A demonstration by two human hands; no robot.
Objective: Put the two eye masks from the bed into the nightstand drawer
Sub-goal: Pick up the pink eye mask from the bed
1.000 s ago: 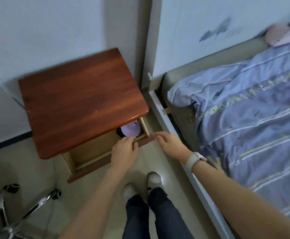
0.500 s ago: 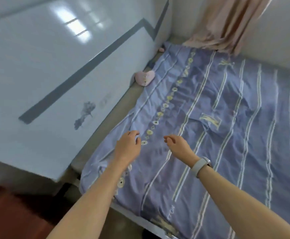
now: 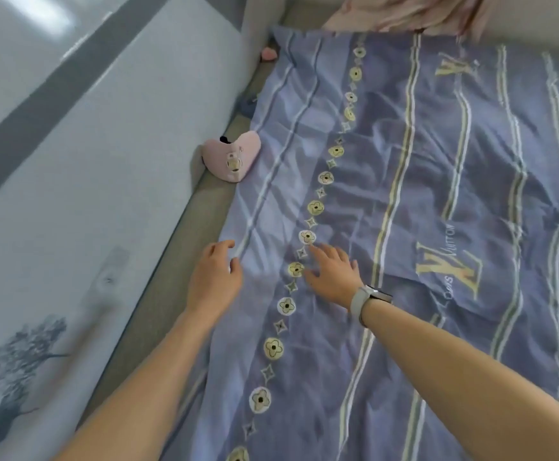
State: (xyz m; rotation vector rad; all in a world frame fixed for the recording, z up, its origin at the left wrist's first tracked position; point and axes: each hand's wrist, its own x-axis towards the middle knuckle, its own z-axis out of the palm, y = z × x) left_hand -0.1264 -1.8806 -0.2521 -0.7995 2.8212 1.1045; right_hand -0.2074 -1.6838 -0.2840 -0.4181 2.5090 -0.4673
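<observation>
Both hands empty and loosely spread, left hand (image 3: pixel 213 277) should reach to eleven o'clock and pinch the pink eye mask (image 3: pixel 233 156) off the bed (image 3: pixel 404 194), right hand (image 3: pixel 333 272) steadying.

Views: I have one only, head-worn, wide-angle.
Facing: forward and down, along the bed (image 3: pixel 404 194) beside the headboard (image 3: pixel 88 161).
Range: close; both forearms enter from the bottom edge.
Overlap: none.
</observation>
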